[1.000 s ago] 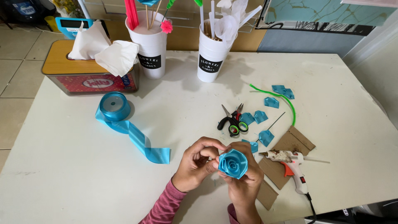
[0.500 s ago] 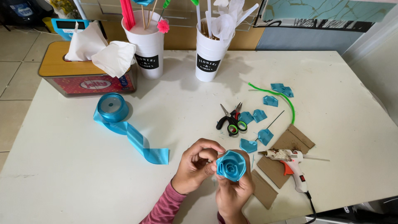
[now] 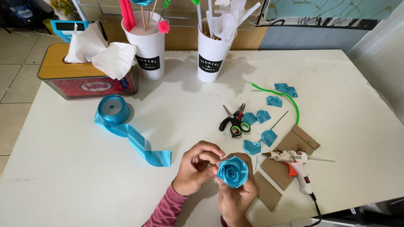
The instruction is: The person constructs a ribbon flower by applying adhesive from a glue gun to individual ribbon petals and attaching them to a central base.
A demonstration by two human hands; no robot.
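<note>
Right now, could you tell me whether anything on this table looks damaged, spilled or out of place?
Nothing stands out. Both hands hold the blue ribbon rose; the ribbon spool trails loosely, and the glue gun rests on cardboard.

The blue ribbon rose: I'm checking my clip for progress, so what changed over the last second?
Very little. Both hands, left hand and right hand, keep pinching the blue ribbon rose; it faces the camera as before, barely shifted. The scissors, glue gun and ribbon spool stayed put.
</note>
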